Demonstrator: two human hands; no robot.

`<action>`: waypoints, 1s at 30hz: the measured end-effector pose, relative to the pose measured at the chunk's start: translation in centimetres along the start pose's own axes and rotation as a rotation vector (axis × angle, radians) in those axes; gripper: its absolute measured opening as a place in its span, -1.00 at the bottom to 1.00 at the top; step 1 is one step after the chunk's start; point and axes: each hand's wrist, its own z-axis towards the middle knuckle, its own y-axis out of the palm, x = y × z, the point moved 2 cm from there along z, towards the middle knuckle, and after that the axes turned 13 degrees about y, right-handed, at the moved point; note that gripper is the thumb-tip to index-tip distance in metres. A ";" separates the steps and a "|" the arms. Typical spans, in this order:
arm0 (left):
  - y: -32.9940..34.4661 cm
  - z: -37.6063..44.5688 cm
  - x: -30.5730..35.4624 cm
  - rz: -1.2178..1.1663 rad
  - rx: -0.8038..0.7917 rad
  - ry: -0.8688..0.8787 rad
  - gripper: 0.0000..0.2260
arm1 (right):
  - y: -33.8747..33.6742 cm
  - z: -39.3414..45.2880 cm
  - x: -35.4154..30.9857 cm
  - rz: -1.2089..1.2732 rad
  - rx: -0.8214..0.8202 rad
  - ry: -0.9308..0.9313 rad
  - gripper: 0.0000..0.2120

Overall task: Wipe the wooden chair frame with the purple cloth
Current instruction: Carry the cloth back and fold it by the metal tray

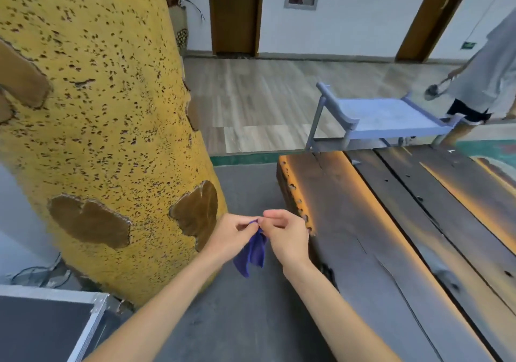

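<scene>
A black case with metal edging (pixel 47 325) sits lower left beside one yellow, pitted column (pixel 92 110) patched with brown. At centre, the left hand (pixel 230 236) and right hand (pixel 284 236) meet above the grey floor (pixel 245 319), their curled fingers (pixel 272 215) pinching the top edge of one purple cloth (pixel 254 252); the soft cloth hangs crumpled, its long axis vertical, tip pointing down. Right, a dark plank tabletop (pixel 391 236) has an orange-lit edge. Beyond stands one blue-painted chair (pixel 385 117), and a person in grey (pixel 485 73).
</scene>
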 end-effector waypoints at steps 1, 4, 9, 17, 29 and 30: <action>0.2 1.7 -0.3 -0.014 -0.082 0.013 -0.76 | -0.3 1.4 -0.7 -0.022 0.023 -0.026 -0.84; 1.1 7.3 -1.3 0.024 -0.241 0.055 -0.71 | -1.3 5.9 -3.0 -0.107 0.067 -0.094 -0.78; 1.1 18.2 -2.8 0.076 -0.222 0.106 -0.78 | -4.9 15.0 -6.9 0.102 -0.114 -0.108 -0.73; 1.2 37.6 -0.8 -0.080 -0.259 0.133 -0.77 | -9.7 31.3 -9.1 -0.267 -0.542 -0.053 -0.58; 0.4 60.6 -1.4 -0.188 -0.182 0.213 -0.88 | -8.4 49.1 -15.1 -0.247 0.150 -0.111 -0.88; 0.0 63.3 -1.4 -0.182 -0.204 0.228 -0.87 | -8.8 50.9 -16.2 -0.207 0.193 -0.108 -0.86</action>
